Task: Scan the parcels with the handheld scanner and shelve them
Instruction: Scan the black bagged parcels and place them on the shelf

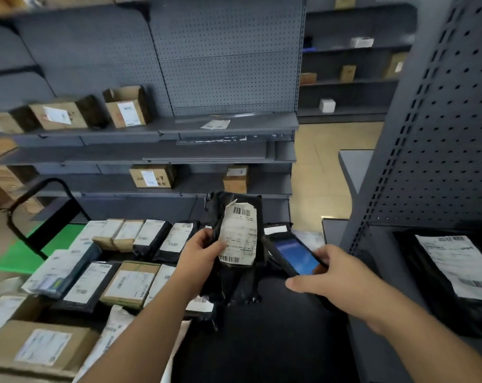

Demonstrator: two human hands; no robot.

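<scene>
Our left hand [200, 251] gripped the black poly-bag parcel [238, 244] upright; our right hand [329, 275], fingers clamped, held the handheld scanner [295, 257] just right.

No words or numbers are showing clearly enough to read. The white label [238, 234] on the black bag [234, 272] is showing barcodes and tiny blurry print. The scanner [296, 257] screen is glowing blue with nothing readable. Labels on the boxes [128, 109] on the shelf [151, 128] are looking blurry too.
</scene>
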